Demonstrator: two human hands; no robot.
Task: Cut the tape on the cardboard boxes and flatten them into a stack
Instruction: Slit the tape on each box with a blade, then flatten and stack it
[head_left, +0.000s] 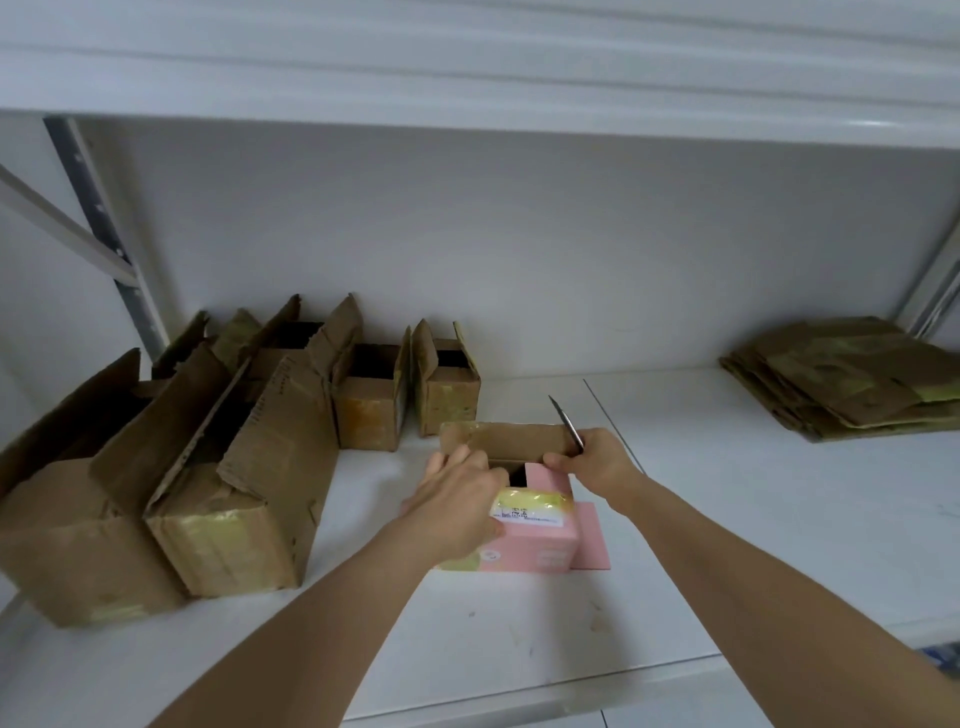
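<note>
Currently, the white shelf (675, 545) is carrying everything in view. A group of open brown cardboard boxes (171, 467) with upright flaps is standing along its left side, the largest at the near left and two small ones (410, 395) at the back. A stack of flattened brown cardboard sheets (852, 384) is lying at the far right of the shelf, well apart from the boxes.

A small pink cardboard box with a yellow-and-white label (535, 525) is sitting near the middle of the shelf, between the two groups, with its brown-lined rear flap standing up and a pink flap lying flat at its right.

The left hand (457, 499) is resting on the box's left side; whether its fingers are curling round the edge cannot be told. The right hand (597, 462) is clenched round a slim metal-bladed knife (567, 422), blade pointing up and away, while its thumb is touching the box's right rim.

By the look of it, the pink box is being opened up for flattening. The next move is likely calling for the blade to be turned onto any remaining tape seam, kept away from the left hand, before the box is collapsed and carried to the stack.
</note>
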